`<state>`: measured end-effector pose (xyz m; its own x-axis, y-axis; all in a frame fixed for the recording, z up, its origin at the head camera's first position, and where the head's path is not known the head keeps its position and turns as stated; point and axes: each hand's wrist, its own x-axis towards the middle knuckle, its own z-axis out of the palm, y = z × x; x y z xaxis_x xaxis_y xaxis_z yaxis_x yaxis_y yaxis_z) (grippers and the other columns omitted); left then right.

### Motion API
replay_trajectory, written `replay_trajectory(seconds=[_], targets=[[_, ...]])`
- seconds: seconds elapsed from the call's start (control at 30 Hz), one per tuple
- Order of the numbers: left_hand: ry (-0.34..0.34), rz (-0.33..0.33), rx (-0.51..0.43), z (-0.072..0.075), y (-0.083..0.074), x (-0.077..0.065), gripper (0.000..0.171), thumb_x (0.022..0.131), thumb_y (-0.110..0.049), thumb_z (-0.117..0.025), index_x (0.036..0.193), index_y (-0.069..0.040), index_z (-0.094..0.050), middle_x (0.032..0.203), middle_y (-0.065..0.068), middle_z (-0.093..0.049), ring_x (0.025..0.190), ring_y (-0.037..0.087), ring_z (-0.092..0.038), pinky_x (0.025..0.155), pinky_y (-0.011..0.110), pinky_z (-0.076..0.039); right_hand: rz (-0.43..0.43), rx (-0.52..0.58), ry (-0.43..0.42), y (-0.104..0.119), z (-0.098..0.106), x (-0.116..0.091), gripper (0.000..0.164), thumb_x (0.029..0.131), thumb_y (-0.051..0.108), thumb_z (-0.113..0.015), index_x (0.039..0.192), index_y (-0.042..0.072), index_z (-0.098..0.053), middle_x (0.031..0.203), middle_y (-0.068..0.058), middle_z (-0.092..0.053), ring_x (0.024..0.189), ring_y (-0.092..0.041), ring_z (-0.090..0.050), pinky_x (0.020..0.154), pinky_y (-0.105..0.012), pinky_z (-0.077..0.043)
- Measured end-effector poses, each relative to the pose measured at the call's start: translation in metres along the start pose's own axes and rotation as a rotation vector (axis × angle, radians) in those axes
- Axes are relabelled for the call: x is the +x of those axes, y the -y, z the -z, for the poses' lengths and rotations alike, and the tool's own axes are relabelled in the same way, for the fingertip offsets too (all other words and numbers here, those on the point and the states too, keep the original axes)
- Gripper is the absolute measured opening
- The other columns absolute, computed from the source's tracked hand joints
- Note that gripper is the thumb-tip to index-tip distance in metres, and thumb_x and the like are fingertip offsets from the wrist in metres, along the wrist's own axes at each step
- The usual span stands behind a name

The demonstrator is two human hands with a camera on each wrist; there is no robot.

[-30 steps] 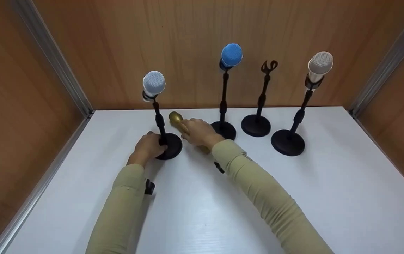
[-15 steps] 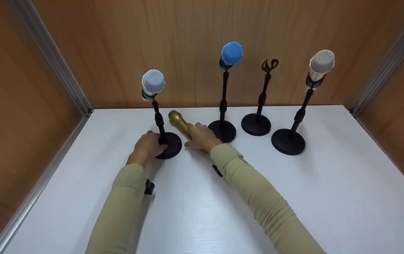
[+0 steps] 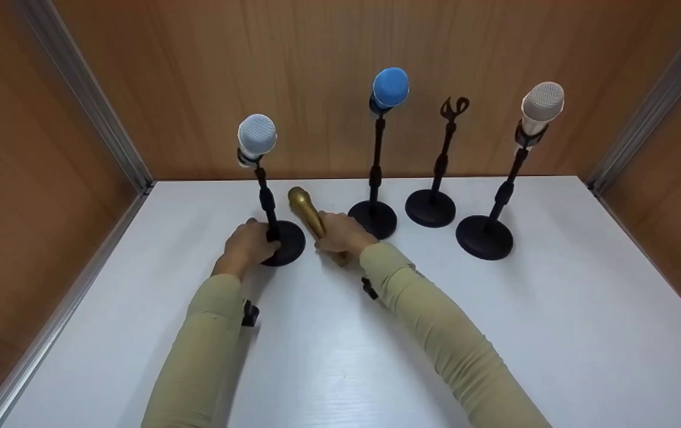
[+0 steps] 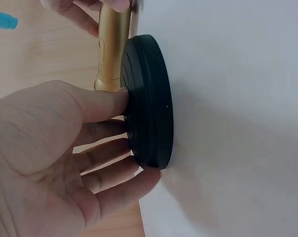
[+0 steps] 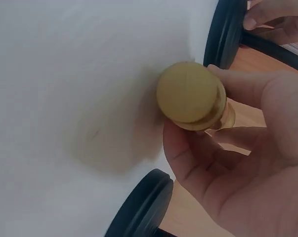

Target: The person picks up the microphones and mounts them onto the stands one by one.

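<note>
In the head view my left hand [image 3: 248, 245] holds the low part of a black microphone stand [image 3: 293, 241], which carries a pale blue microphone [image 3: 257, 137]. The left wrist view shows the thumb on top of the round base [image 4: 151, 108] and the fingers along its edge. My right hand [image 3: 343, 233] grips the handle of a gold microphone [image 3: 305, 207] between that stand and the one to its right. Its rounded head points toward the back wall. In the right wrist view its flat tail end [image 5: 187, 93] faces the camera, thumb and fingers around it.
A bright blue microphone [image 3: 391, 88] stands on its stand just beyond my right hand. To its right are a stand with a bare clip [image 3: 454, 109] and one with a whitish microphone [image 3: 542, 107]. Wooden panels [image 3: 317, 47] wall the white table [image 3: 554, 333].
My right hand has slid along the gold microphone toward its tail end, baring more of the handle. The gold microphone has shifted slightly. My left hand keeps its hold on the stand.
</note>
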<state>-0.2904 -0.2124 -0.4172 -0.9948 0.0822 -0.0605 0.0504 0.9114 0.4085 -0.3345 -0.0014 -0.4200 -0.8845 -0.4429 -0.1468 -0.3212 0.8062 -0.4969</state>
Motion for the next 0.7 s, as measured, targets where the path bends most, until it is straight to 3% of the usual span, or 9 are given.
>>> replay_trajectory(seconds=[0.13, 0.27, 0.4, 0.7], targets=[[0.007, 0.001, 0.023, 0.001, -0.001, 0.001, 0.038, 0.099, -0.021, -0.062, 0.123, 0.009, -0.065, 0.121, 0.029, -0.059, 0.110, 0.043, -0.059, 0.093, 0.055, -0.049, -0.005, 0.082, 0.017, -0.003, 0.005, -0.008, 0.058, 0.095, 0.021, -0.072, 0.146, 0.010, -0.048, 0.109, -0.009, -0.063, 0.081, -0.022, -0.064, 0.061, -0.032, -0.055], [0.007, 0.002, 0.033, 0.001, 0.000, 0.000, 0.039, 0.099, -0.021, -0.063, 0.123, 0.010, -0.065, 0.120, 0.029, -0.059, 0.109, 0.043, -0.059, 0.094, 0.056, -0.049, -0.005, 0.139, 0.033, -0.005, 0.013, -0.018, 0.077, 0.098, 0.022, -0.069, 0.162, 0.015, -0.026, 0.122, -0.010, -0.061, 0.097, -0.023, -0.061, 0.080, -0.037, -0.054], [0.006, -0.005, 0.030, 0.001, 0.001, 0.000, 0.040, 0.099, -0.021, -0.063, 0.123, 0.010, -0.064, 0.121, 0.029, -0.059, 0.109, 0.043, -0.059, 0.094, 0.056, -0.049, 0.039, 0.182, 0.016, -0.005, 0.024, -0.028, 0.080, 0.099, 0.020, -0.067, 0.163, 0.016, -0.019, 0.129, -0.013, -0.060, 0.107, -0.024, -0.060, 0.095, -0.041, -0.049], [0.004, -0.006, 0.033, 0.000, 0.001, 0.001, 0.041, 0.099, -0.022, -0.062, 0.124, 0.010, -0.064, 0.119, 0.028, -0.059, 0.108, 0.042, -0.059, 0.093, 0.055, -0.049, 0.103, 0.349, 0.014, -0.004, 0.046, -0.054, 0.094, 0.098, 0.020, -0.069, 0.164, 0.030, -0.003, 0.139, -0.015, -0.054, 0.109, -0.025, -0.063, 0.093, -0.042, -0.054]])
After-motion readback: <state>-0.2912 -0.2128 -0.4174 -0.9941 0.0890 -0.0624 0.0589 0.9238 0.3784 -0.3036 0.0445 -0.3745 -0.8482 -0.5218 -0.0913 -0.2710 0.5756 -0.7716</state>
